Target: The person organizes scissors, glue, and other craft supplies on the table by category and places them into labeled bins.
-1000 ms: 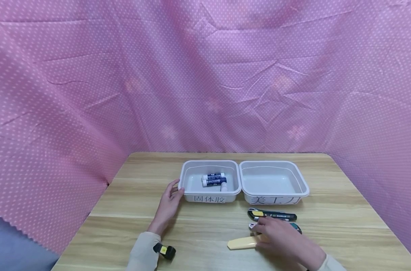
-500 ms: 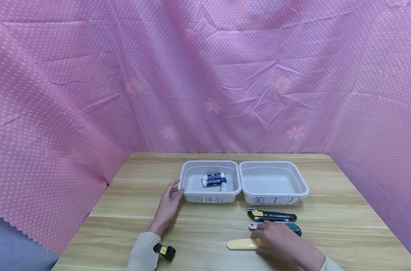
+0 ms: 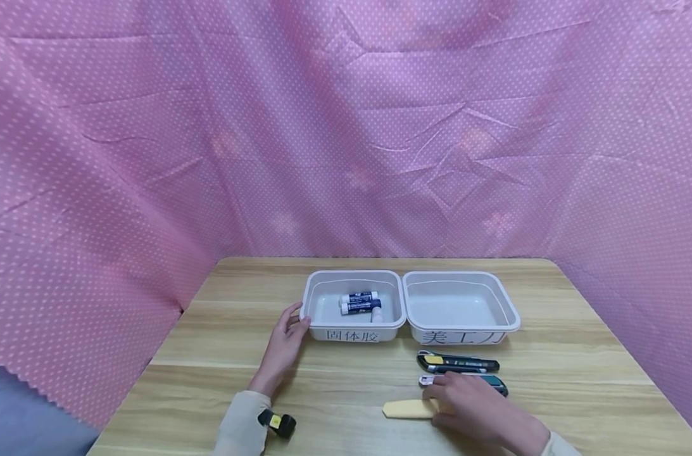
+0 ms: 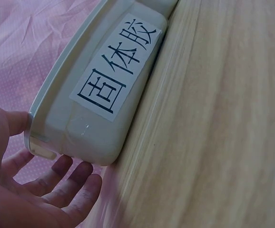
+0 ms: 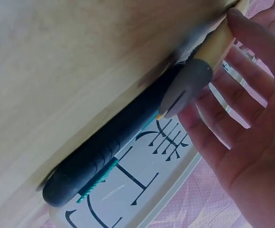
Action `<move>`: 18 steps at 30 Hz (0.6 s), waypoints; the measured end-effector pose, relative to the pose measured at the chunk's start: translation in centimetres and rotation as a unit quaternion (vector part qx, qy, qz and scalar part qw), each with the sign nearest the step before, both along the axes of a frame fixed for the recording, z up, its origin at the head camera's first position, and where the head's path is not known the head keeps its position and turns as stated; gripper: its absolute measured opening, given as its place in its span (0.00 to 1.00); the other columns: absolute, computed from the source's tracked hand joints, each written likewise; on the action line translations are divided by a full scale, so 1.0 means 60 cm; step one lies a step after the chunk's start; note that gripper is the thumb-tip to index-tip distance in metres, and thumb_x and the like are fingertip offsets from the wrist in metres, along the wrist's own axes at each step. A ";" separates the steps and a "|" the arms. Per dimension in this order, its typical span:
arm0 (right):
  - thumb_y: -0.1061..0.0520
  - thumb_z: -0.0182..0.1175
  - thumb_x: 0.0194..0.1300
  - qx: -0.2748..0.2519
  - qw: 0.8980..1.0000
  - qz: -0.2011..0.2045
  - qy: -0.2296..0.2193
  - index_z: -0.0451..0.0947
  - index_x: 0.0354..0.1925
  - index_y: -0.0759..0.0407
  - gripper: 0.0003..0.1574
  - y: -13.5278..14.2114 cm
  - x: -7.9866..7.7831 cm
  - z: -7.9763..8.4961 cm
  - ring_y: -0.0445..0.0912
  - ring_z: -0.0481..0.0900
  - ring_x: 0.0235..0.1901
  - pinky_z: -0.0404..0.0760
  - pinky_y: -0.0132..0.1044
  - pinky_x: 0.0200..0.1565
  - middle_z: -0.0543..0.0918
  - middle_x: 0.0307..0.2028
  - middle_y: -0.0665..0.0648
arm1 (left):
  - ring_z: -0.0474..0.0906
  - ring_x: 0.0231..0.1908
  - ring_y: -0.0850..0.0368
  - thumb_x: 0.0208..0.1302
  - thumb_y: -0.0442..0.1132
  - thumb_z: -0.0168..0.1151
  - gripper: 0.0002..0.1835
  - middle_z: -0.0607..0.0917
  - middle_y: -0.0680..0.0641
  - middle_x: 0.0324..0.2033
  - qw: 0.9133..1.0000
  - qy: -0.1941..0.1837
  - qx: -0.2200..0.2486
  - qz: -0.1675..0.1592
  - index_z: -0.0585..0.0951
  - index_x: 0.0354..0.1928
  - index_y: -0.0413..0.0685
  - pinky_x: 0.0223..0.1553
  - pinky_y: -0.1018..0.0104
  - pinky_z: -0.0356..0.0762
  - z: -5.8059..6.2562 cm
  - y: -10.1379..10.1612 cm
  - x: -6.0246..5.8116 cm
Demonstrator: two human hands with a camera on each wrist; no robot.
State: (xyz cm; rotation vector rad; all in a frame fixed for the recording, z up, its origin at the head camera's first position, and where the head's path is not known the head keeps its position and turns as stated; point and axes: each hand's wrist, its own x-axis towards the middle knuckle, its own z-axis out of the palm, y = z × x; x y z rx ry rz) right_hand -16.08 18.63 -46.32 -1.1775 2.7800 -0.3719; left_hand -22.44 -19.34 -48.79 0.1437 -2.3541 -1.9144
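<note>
In the head view my left hand (image 3: pixel 287 342) holds the near left corner of a white plastic box (image 3: pixel 354 275); its thumb is at the rim and its fingertips lie against the end wall. Blue-and-white glue sticks (image 3: pixel 361 307) lie inside. My right hand (image 3: pixel 471 405) pinches a yellow utility knife (image 3: pixel 408 409) between thumb and fingers, low over the table. The right wrist view shows this knife's grey end (image 5: pixel 187 88). Just beyond lies a teal and black utility knife (image 3: pixel 496 383), partly covered by the hand. Farther back is a black and yellow utility knife (image 3: pixel 459 362).
A second white plastic box (image 3: pixel 459 275) stands right against the first one. Both have printed labels on their front walls. The wooden table (image 3: pixel 346 380) ends at a pink dotted curtain (image 3: pixel 346 158) behind and at the sides.
My right hand has drawn back slightly, baring more of the teal knife. The yellow knife has turned a little. My left hand and both boxes have stayed in place.
</note>
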 end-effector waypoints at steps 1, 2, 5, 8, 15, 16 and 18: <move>0.46 0.73 0.61 -0.004 1.000 0.000 0.001 0.87 0.47 0.43 0.16 0.000 0.000 0.002 0.31 0.72 0.33 0.77 0.30 0.32 0.84 0.39 0.41 | 0.75 0.64 0.38 0.78 0.46 0.56 0.30 0.76 0.34 0.65 1.000 0.001 0.001 -0.001 0.63 0.77 0.50 0.68 0.45 0.73 0.001 0.000 0.000; 0.47 0.73 0.61 -0.008 1.000 0.001 0.003 0.86 0.47 0.43 0.15 0.000 0.000 0.003 0.31 0.72 0.33 0.77 0.29 0.32 0.84 0.39 0.41 | 0.75 0.64 0.38 0.78 0.46 0.56 0.30 0.76 0.33 0.65 1.000 0.003 0.001 -0.002 0.63 0.77 0.50 0.68 0.45 0.72 0.002 0.000 0.000; 0.48 0.73 0.60 -0.013 1.000 0.004 0.025 0.86 0.47 0.43 0.15 -0.002 0.000 0.008 0.33 0.77 0.35 0.81 0.31 0.35 0.85 0.41 0.42 | 0.75 0.64 0.38 0.78 0.46 0.56 0.30 0.75 0.33 0.65 1.000 0.003 0.002 -0.003 0.63 0.77 0.50 0.68 0.45 0.72 0.003 0.000 0.001; 0.48 0.73 0.60 -0.014 0.999 0.006 0.049 0.86 0.47 0.43 0.16 -0.005 0.000 0.011 0.35 0.80 0.39 0.83 0.34 0.38 0.86 0.42 0.43 | 0.76 0.64 0.38 0.78 0.47 0.56 0.30 0.76 0.33 0.64 1.000 0.005 -0.001 -0.004 0.63 0.77 0.50 0.68 0.45 0.73 0.003 0.000 0.002; 0.49 0.74 0.58 -0.039 0.992 0.020 0.116 0.85 0.44 0.45 0.14 -0.010 -0.005 0.021 0.35 0.78 0.35 0.82 0.35 0.36 0.83 0.38 0.41 | 0.76 0.64 0.38 0.78 0.46 0.56 0.30 0.76 0.34 0.64 1.000 0.002 0.003 -0.003 0.63 0.77 0.52 0.67 0.45 0.74 -0.001 -0.002 0.000; 0.49 0.75 0.57 -0.045 0.990 0.023 0.131 0.85 0.43 0.45 0.15 -0.011 -0.006 0.024 0.35 0.78 0.35 0.82 0.35 0.35 0.83 0.38 0.42 | 0.76 0.64 0.38 0.77 0.46 0.57 0.30 0.76 0.35 0.64 1.000 0.002 0.004 -0.004 0.63 0.77 0.52 0.67 0.45 0.74 -0.002 -0.003 0.000; 0.49 0.76 0.56 -0.058 0.985 0.029 0.162 0.84 0.43 0.45 0.16 -0.011 -0.009 0.029 0.36 0.79 0.35 0.82 0.35 0.35 0.83 0.38 0.42 | 0.76 0.64 0.39 0.77 0.46 0.57 0.30 0.76 0.35 0.64 1.000 -0.001 0.007 -0.003 0.64 0.77 0.53 0.67 0.46 0.74 -0.002 -0.003 -0.001</move>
